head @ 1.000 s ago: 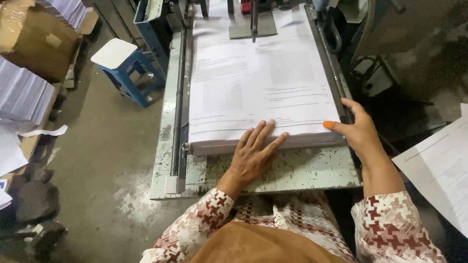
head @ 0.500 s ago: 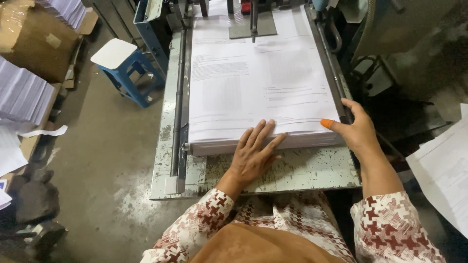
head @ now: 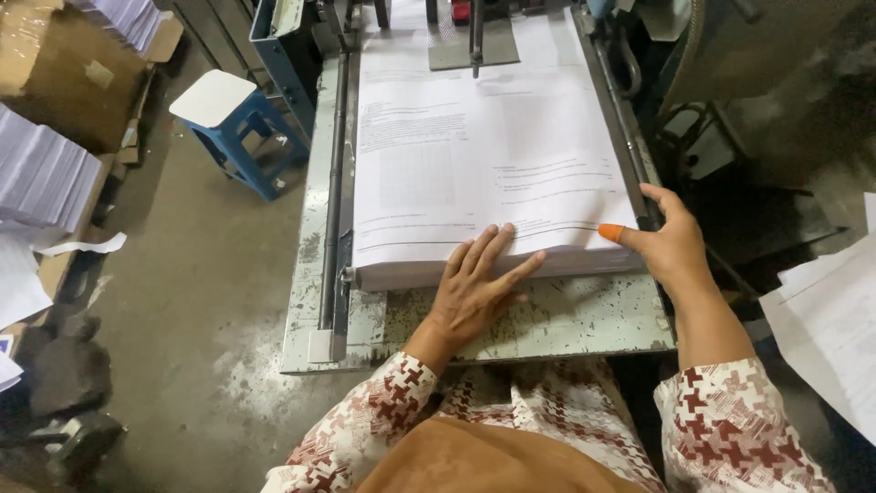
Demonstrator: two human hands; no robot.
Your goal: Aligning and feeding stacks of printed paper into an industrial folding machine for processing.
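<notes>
While flat on the table (head: 566,319), paper stack (head: 474,155) under left hand (head: 474,292).

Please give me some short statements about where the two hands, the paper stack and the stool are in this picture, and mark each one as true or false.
1. The left hand lies flat with its fingers on the near edge of the paper stack. True.
2. The right hand is lifted high above the machine table. False: it rests at the near right corner of the stack, thumb on the top sheet.
3. A blue stool with a white seat stands on the floor left of the machine. True.
4. The top sheet is blank. False: it shows printed lines and boxes.
5. The right thumb has an orange tip. True.
</notes>
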